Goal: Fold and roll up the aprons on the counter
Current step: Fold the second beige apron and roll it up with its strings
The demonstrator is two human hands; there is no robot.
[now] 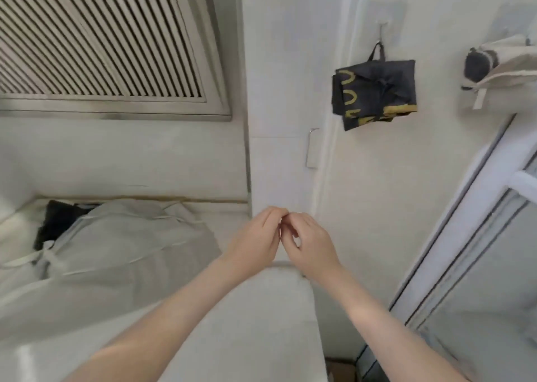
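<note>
A pale grey apron lies spread and rumpled on the white counter, its light ties trailing across it. A dark apron pokes out from under its far left corner. My left hand and my right hand are raised together over the counter's right end, to the right of the grey apron. Their fingers are curled and the fingertips meet. Nothing shows between them, and neither hand touches an apron.
A louvred metal vent hangs over the counter. On the wall to the right a folded black-and-yellow cloth hangs from a hook, and a rolled pale bundle hangs further right. A glass door stands at the right.
</note>
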